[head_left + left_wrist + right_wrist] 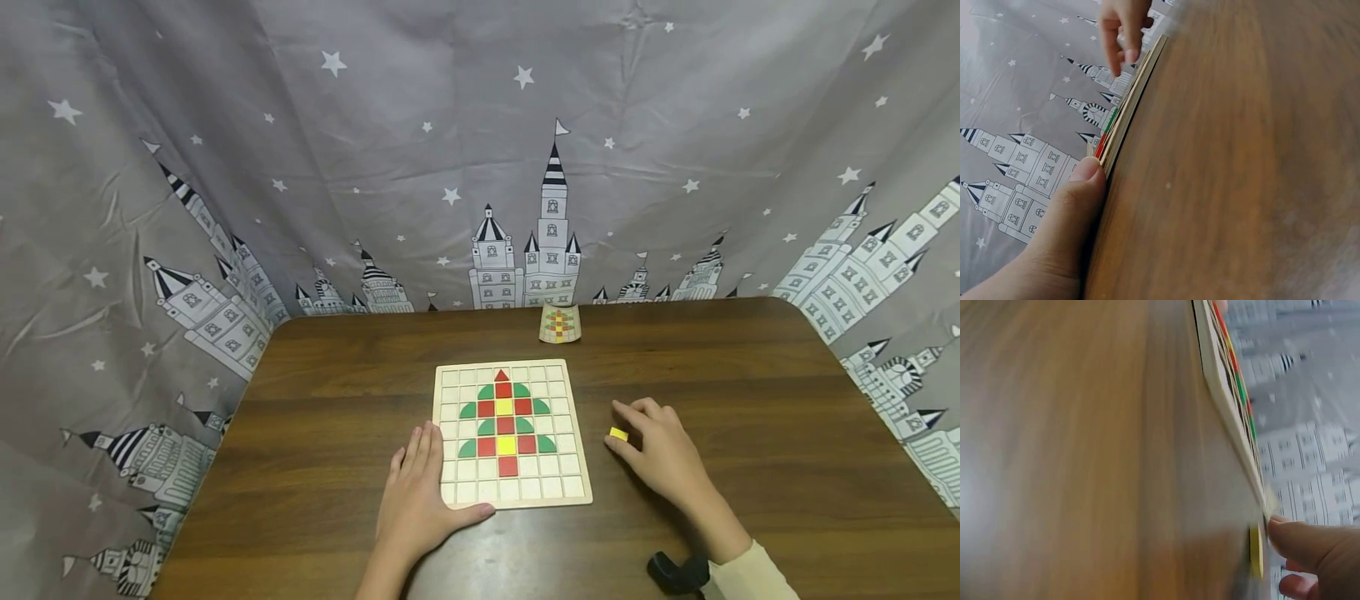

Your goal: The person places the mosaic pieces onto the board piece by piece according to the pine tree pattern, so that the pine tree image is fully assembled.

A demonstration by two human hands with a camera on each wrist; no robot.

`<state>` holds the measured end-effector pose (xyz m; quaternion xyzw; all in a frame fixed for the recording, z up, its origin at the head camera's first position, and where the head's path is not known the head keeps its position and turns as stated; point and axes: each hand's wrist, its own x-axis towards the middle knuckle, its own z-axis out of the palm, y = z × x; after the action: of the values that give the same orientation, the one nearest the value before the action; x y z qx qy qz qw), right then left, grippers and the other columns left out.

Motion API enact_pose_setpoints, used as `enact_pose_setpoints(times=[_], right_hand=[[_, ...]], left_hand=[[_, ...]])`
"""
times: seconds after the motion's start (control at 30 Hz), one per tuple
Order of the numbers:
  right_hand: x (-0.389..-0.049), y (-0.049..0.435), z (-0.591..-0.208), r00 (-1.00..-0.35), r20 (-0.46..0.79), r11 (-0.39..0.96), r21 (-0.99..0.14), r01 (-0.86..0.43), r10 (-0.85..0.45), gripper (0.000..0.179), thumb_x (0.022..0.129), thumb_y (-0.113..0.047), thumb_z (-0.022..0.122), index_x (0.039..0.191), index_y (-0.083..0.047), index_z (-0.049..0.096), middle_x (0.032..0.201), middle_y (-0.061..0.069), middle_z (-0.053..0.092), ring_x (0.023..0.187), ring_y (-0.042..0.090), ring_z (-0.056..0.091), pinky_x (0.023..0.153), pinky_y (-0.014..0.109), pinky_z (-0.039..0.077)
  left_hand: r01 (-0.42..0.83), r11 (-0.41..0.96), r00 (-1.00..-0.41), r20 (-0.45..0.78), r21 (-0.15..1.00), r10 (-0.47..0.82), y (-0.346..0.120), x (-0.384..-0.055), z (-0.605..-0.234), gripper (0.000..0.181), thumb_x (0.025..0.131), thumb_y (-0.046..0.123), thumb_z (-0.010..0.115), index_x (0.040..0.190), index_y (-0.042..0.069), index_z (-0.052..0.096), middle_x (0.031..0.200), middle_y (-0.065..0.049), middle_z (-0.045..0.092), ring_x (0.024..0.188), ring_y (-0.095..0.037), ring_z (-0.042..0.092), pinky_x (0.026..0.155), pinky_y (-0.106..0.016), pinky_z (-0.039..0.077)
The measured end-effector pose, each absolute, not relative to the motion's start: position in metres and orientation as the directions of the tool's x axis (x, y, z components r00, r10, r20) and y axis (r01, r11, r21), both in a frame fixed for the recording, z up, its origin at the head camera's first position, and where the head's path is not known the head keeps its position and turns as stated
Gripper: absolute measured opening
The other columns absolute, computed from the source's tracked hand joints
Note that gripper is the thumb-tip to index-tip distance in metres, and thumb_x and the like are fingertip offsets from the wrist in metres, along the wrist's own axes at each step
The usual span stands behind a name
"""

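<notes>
A square wooden grid board [525,492] lies on the table, with red, green and yellow tiles forming a tree shape. My left hand [418,496] rests at its lower left corner, fingers straight along the left edge and thumb [1088,170] stretched along the near edge. Right of the board is a small yellow block [618,434], also visible low in the right wrist view [1256,553]. Around it my right hand [663,454] spreads thumb and index finger, the thumb tip right at the block and the index fingertip apart from it.
A small curved card [560,323] with a similar tree pattern stands at the table's back edge. Grey curtain [420,167] printed with castles and stars hangs behind the wooden table [337,375]. A black curved device [678,573] sits by the right sleeve [753,575].
</notes>
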<state>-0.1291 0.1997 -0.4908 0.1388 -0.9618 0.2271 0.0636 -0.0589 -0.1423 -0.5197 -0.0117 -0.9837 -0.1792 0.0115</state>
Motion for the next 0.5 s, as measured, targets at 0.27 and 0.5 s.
enact_pose_setpoints(times=[0.27, 0.5], right_hand=[[-0.123, 0.221, -0.497, -0.958, 0.154, 0.854, -0.435, -0.284, -0.24, 0.035, 0.086, -0.026, 0.077, 0.118, -0.013, 0.074, 0.108, 0.004, 0.064, 0.09, 0.022, 0.052, 0.069, 0.031, 0.042], [-0.121, 0.215, -0.496, -0.952, 0.15, 0.792, -0.53, -0.304, -0.265, 0.017, 0.084, -0.017, 0.078, 0.1, -0.016, 0.071, 0.092, -0.006, 0.066, 0.08, 0.01, 0.051, 0.069, 0.026, 0.045]], left_hand=[[0.031, 0.937, -0.999, 0.035, 0.349, 0.02, -0.143, -0.059, -0.52, 0.142, 0.057, 0.099, 0.051, 0.159, 0.006, 0.016, 0.167, -0.008, 0.016, 0.156, -0.026, 0.014, 0.123, -0.047, 0.017], [0.029, 0.935, -0.999, 0.024, 0.354, 0.022, -0.144, -0.059, -0.52, 0.142, 0.057, 0.099, 0.05, 0.159, 0.007, 0.014, 0.167, -0.008, 0.014, 0.156, -0.025, 0.012, 0.123, -0.046, 0.016]])
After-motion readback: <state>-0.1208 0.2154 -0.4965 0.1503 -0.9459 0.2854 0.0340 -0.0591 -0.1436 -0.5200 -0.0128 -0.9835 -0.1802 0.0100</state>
